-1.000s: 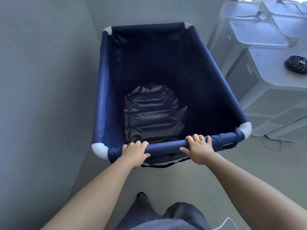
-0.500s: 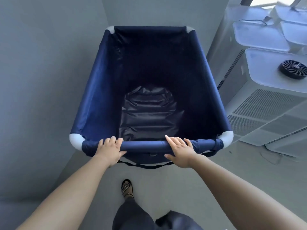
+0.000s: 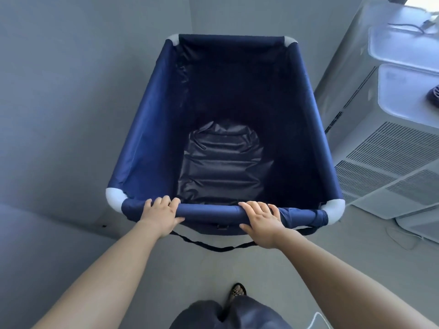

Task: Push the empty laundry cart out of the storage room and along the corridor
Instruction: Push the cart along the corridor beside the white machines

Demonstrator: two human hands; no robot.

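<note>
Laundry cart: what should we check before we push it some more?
1. Left hand grips the laundry cart by its near rail: ok.
2. Right hand grips the same rail: ok.
3. Cart empty inside: ok.
4. Room beside the white machines on the right: cannot tell, looks tight.
5. Wheels free to roll: cannot tell, hidden under the cart.
6. Black strap tucked away: not ok, it hangs loose under the rail and might catch a foot.
</note>
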